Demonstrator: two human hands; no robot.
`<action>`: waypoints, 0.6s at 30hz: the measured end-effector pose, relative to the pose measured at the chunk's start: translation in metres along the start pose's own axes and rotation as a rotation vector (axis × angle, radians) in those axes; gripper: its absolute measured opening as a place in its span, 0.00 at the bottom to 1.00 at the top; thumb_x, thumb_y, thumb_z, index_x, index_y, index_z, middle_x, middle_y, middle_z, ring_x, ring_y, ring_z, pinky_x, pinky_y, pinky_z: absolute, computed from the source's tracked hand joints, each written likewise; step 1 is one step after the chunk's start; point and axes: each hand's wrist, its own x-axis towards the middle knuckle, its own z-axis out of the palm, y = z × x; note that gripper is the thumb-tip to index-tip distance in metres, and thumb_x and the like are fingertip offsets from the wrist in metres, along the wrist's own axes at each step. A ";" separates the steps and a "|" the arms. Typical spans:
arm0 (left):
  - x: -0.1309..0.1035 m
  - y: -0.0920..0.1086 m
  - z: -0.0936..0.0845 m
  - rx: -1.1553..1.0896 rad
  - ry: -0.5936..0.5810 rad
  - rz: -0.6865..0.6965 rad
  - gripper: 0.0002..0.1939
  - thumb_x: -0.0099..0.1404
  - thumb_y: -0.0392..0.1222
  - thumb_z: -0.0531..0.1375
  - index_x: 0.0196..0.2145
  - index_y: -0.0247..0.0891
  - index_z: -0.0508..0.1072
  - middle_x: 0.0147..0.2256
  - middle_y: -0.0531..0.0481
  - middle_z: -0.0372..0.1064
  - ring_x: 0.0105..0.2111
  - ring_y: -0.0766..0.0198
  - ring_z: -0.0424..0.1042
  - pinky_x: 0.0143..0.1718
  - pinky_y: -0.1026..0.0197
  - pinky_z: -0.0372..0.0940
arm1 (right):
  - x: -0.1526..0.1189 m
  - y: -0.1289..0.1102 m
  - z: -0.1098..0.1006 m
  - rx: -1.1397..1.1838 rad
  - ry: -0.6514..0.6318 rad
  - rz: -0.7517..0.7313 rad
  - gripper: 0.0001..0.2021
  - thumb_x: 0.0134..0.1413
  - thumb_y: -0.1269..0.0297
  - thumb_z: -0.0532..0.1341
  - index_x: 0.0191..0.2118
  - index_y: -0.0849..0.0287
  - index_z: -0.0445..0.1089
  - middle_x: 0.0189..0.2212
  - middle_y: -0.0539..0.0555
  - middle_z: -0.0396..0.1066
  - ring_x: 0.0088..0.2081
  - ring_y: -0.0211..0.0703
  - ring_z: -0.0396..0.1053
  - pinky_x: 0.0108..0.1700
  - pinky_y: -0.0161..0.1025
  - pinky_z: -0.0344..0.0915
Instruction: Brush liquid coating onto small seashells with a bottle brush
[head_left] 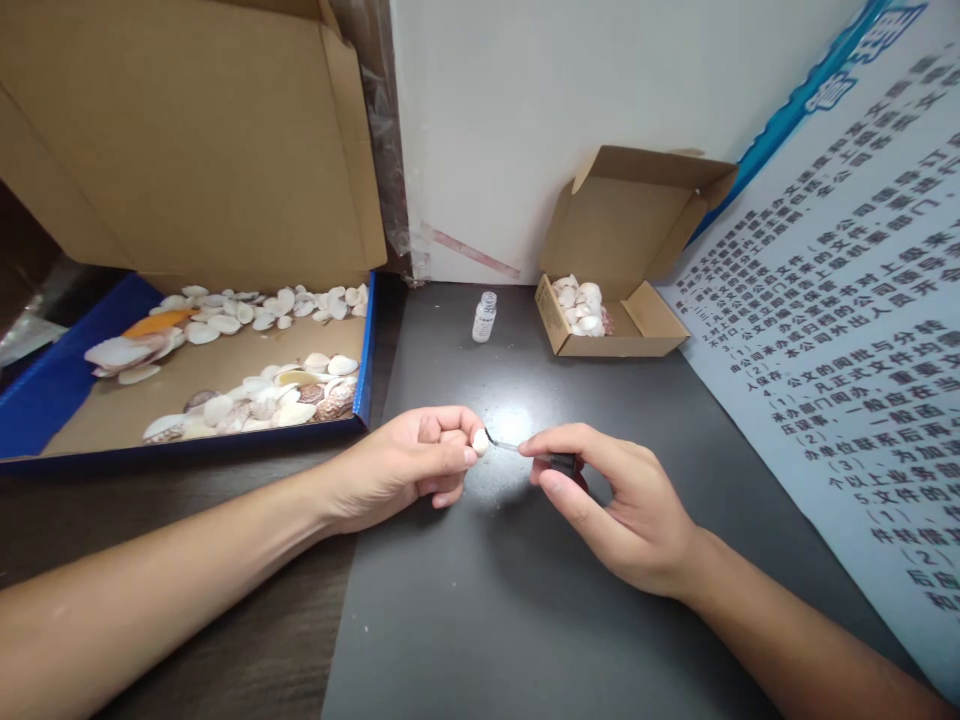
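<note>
Between the thumb and forefinger of my left hand (pixel 420 460) is a small white seashell (pixel 481 441). My right hand (pixel 622 500) pinches the black cap of a small brush (pixel 562 463). From that cap a thin clear stem reaches left, and its dark bristle tip touches or nearly touches the shell's right edge. A small glass bottle (pixel 484 318) with a printed label stands uncapped on the dark grey mat (pixel 420 620), beyond my hands. It looks nearly clear; how much liquid it holds I cannot tell.
At the left, a large open blue-sided cardboard box (pixel 367 370) holds many loose shells (pixel 255 400). A smaller open cardboard box (pixel 622 345) with white shells (pixel 581 305) stands at the back right. A white panel (pixel 480 130) rises behind, and a printed sheet (pixel 847 330) leans at the right.
</note>
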 end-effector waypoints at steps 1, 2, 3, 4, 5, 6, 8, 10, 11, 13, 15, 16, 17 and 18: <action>0.000 0.000 0.000 -0.002 -0.004 0.001 0.08 0.63 0.40 0.65 0.35 0.36 0.68 0.22 0.59 0.56 0.20 0.74 0.50 0.22 0.68 0.54 | 0.000 0.000 0.000 -0.002 -0.002 0.005 0.07 0.63 0.68 0.58 0.46 0.57 0.69 0.29 0.50 0.76 0.28 0.38 0.72 0.28 0.33 0.64; 0.000 0.000 0.000 -0.004 -0.007 0.004 0.08 0.63 0.40 0.65 0.35 0.36 0.69 0.22 0.60 0.56 0.20 0.74 0.50 0.22 0.68 0.55 | 0.000 -0.001 0.000 -0.002 -0.004 0.007 0.07 0.63 0.68 0.58 0.46 0.56 0.69 0.29 0.50 0.76 0.28 0.38 0.72 0.28 0.33 0.65; -0.001 0.001 0.000 -0.005 -0.009 0.007 0.08 0.63 0.41 0.64 0.35 0.36 0.69 0.21 0.60 0.55 0.20 0.73 0.49 0.23 0.67 0.55 | 0.000 -0.001 0.000 -0.003 -0.004 0.010 0.08 0.63 0.68 0.58 0.46 0.56 0.69 0.29 0.50 0.76 0.28 0.38 0.72 0.28 0.33 0.65; -0.001 0.001 0.000 -0.005 -0.009 0.009 0.09 0.63 0.42 0.64 0.35 0.36 0.69 0.21 0.60 0.54 0.20 0.73 0.49 0.23 0.67 0.55 | 0.000 -0.001 0.000 -0.003 -0.003 0.011 0.08 0.63 0.68 0.58 0.46 0.56 0.69 0.30 0.51 0.76 0.28 0.38 0.72 0.28 0.33 0.65; -0.001 0.001 0.000 -0.003 -0.009 0.010 0.09 0.63 0.42 0.64 0.34 0.36 0.69 0.21 0.60 0.53 0.20 0.73 0.49 0.23 0.67 0.55 | 0.000 -0.001 0.000 -0.002 -0.003 0.011 0.08 0.63 0.68 0.58 0.46 0.56 0.69 0.30 0.51 0.76 0.29 0.38 0.73 0.28 0.33 0.65; -0.001 0.001 0.001 0.001 -0.007 0.009 0.09 0.63 0.43 0.64 0.34 0.36 0.68 0.20 0.60 0.52 0.20 0.73 0.49 0.23 0.67 0.55 | 0.000 -0.001 -0.001 -0.002 -0.003 0.012 0.08 0.63 0.68 0.58 0.46 0.56 0.69 0.30 0.51 0.76 0.29 0.38 0.73 0.28 0.33 0.65; -0.001 0.001 0.001 0.009 -0.004 0.008 0.09 0.63 0.43 0.64 0.34 0.36 0.68 0.20 0.60 0.52 0.20 0.73 0.49 0.23 0.67 0.54 | 0.000 -0.001 -0.001 -0.004 -0.005 0.011 0.08 0.63 0.67 0.58 0.46 0.56 0.69 0.30 0.51 0.76 0.28 0.38 0.72 0.28 0.33 0.65; -0.001 0.000 0.001 0.014 -0.007 0.009 0.09 0.64 0.42 0.64 0.34 0.36 0.68 0.21 0.60 0.53 0.20 0.73 0.49 0.23 0.67 0.54 | 0.000 -0.001 -0.002 -0.005 0.005 0.001 0.08 0.64 0.68 0.57 0.47 0.56 0.69 0.29 0.50 0.75 0.28 0.38 0.72 0.28 0.33 0.65; -0.001 0.000 0.001 0.015 -0.008 0.011 0.09 0.64 0.42 0.64 0.34 0.36 0.68 0.21 0.60 0.53 0.20 0.73 0.49 0.23 0.67 0.54 | -0.001 -0.001 -0.002 -0.003 0.016 -0.008 0.08 0.64 0.68 0.57 0.47 0.57 0.69 0.29 0.50 0.75 0.28 0.38 0.72 0.29 0.33 0.66; -0.001 0.000 0.001 0.014 -0.008 0.014 0.09 0.64 0.42 0.64 0.34 0.36 0.68 0.21 0.60 0.54 0.20 0.74 0.49 0.23 0.67 0.55 | -0.001 0.000 -0.002 0.011 0.037 -0.043 0.08 0.63 0.69 0.57 0.47 0.57 0.68 0.30 0.51 0.75 0.29 0.39 0.72 0.28 0.33 0.66; -0.001 0.000 0.001 0.015 -0.001 0.016 0.09 0.63 0.42 0.64 0.34 0.36 0.67 0.20 0.61 0.54 0.20 0.74 0.49 0.23 0.68 0.55 | -0.001 -0.001 -0.002 0.026 0.038 -0.077 0.08 0.63 0.69 0.58 0.47 0.57 0.68 0.30 0.51 0.75 0.29 0.38 0.72 0.28 0.33 0.66; -0.001 0.000 0.001 0.017 0.000 0.016 0.10 0.63 0.42 0.65 0.35 0.36 0.67 0.20 0.61 0.54 0.20 0.74 0.49 0.23 0.68 0.55 | -0.001 -0.001 -0.001 0.026 0.031 -0.082 0.08 0.63 0.69 0.58 0.47 0.57 0.68 0.29 0.50 0.74 0.28 0.38 0.71 0.28 0.33 0.66; -0.001 0.000 0.002 0.019 -0.002 0.016 0.10 0.63 0.42 0.65 0.35 0.36 0.67 0.20 0.61 0.53 0.20 0.74 0.49 0.23 0.68 0.55 | -0.001 -0.001 -0.001 0.017 0.026 -0.073 0.08 0.62 0.69 0.58 0.46 0.57 0.68 0.29 0.50 0.74 0.27 0.37 0.71 0.28 0.33 0.65; -0.001 0.000 0.002 0.022 -0.006 0.016 0.09 0.64 0.42 0.64 0.35 0.36 0.67 0.20 0.61 0.52 0.20 0.74 0.49 0.23 0.68 0.55 | -0.001 -0.001 -0.001 0.001 0.028 -0.051 0.07 0.62 0.69 0.58 0.46 0.57 0.69 0.29 0.49 0.74 0.26 0.37 0.70 0.28 0.33 0.65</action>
